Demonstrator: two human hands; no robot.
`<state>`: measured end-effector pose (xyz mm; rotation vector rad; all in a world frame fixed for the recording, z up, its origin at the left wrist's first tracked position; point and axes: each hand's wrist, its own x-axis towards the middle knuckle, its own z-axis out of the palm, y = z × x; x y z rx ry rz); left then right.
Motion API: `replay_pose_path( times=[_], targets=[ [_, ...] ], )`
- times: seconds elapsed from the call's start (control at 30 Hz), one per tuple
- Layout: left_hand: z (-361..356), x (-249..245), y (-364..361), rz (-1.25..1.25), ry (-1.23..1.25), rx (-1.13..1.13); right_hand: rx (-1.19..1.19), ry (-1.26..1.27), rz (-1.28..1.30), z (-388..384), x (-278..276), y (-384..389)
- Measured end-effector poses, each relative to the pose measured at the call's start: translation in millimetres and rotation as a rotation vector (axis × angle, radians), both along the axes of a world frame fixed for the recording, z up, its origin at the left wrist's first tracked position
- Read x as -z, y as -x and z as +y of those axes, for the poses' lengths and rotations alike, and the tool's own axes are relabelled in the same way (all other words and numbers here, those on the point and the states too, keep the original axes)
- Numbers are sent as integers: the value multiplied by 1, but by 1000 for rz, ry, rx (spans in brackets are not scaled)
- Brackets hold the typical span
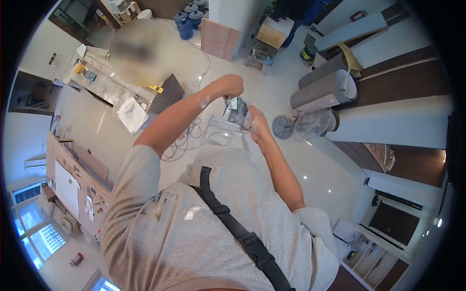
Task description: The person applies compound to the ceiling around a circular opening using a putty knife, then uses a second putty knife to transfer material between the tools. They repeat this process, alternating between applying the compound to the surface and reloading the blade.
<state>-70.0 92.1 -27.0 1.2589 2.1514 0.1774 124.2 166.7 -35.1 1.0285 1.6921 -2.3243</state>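
My left hand (pixel 232 85) is closed in a fist above a shiny grey, smeared plate (pixel 235 112). What its fingers hold, if anything, is hidden behind the knuckles. My right hand (pixel 259 123) grips the right edge of this plate, its thumb side toward the top. Whitish smudges mark the fingers and the left forearm. Just under the plate stands a pale metal frame (pixel 219 127), partly covered by my shirt.
Cables (pixel 187 140) lie looped on the floor at left, near a cluttered workbench (pixel 104 77). A round grey lid or bucket (pixel 282 127) and large grey rolls (pixel 323 87) are at right. Blue water jugs (pixel 183 25) stand behind. A person (pixel 293 19) is at the top.
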Motion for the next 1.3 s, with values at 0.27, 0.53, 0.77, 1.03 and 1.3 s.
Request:
replay_pose_path(
  times=[0.27,0.53,0.77,1.03,1.3],
  targets=[
    [9,25,19,-3,211,-128,-199,622,24,-4,20,8],
    [-94,80,13,-638,-791,-1052,-19,344,405,7,-45,-24],
    [-76,-23,-102,-1158,-1201,-1442,15,-750,802,-30,-71,-11],
    [-89,-32,-110,-1135,-1340,-1463,-267,-1041,649,-5,-65,-13],
    [-91,-15,-112,-832,-1604,-1430,186,312,555,-15,-73,-22]
  ],
)
